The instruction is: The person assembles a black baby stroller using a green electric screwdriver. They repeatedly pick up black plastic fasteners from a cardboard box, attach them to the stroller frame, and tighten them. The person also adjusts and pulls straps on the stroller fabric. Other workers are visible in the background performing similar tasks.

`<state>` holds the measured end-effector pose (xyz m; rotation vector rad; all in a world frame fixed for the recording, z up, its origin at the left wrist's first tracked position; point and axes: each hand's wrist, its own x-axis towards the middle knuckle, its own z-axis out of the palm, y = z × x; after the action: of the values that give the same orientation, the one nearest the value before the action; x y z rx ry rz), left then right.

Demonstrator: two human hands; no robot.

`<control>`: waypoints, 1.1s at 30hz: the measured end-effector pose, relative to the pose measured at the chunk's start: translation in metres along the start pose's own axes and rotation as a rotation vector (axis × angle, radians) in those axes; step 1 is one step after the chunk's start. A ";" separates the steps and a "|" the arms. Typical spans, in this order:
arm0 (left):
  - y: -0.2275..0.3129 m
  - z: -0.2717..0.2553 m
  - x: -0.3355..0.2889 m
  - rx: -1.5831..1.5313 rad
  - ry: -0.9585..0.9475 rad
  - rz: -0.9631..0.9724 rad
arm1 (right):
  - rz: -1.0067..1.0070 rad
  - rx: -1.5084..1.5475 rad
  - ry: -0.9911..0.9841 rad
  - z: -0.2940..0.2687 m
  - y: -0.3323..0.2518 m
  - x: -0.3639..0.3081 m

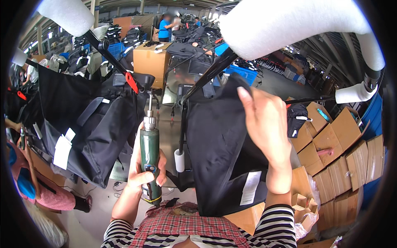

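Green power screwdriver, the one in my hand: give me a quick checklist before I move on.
1. Left hand wrapped around the green power screwdriver: ok.
2. Bit pointing away from the body: ok.
3. Bit tip seated in a fastener: cannot tell; it ends near the black joint beside the red lever, but contact is unclear.
4. Thumb off the switch: cannot tell; it lies close by the blue button.
5. Right hand gripping the black fabric panel: cannot tell; it is at the upper edge, fingers mostly hidden.

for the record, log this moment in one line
left hand: holding green power screwdriver; right hand: gripping black fabric; cardboard boxes: at right
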<state>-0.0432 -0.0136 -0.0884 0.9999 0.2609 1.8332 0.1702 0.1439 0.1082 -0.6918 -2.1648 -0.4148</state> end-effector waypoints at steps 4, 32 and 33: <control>0.002 0.007 0.002 -0.013 -0.012 0.028 | -0.066 0.331 0.224 0.026 -0.014 0.012; 0.021 0.027 0.008 0.032 -0.015 -0.114 | -0.300 1.206 -0.317 0.052 -0.006 0.061; 0.024 0.030 0.008 0.071 -0.042 -0.113 | -0.272 1.228 -0.282 0.055 -0.012 0.064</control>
<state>-0.0387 -0.0256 -0.0515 1.0501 0.3515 1.7093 0.0966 0.1832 0.1235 0.2578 -2.2506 0.8935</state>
